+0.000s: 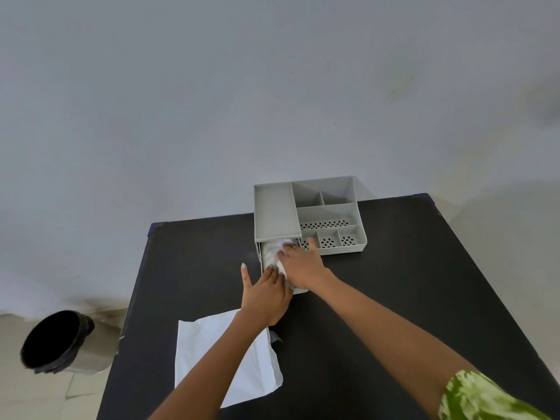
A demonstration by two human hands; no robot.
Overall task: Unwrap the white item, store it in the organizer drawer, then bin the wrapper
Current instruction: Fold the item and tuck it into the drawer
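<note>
On the black bench (378, 298), a grey organizer (324, 213) stands at the far edge with its drawer (266, 256) pulled out toward the near side. The white item (274, 253) lies crumpled inside that drawer. The right hand (303, 265) presses down on it with fingers spread, gripping nothing, while the left hand (265, 294), flat and released, rests at the drawer's near end. The white wrapper (209, 353) lies flat on the bench under the left forearm. A black-lined bin (57, 341) stands on the floor to the left.
</note>
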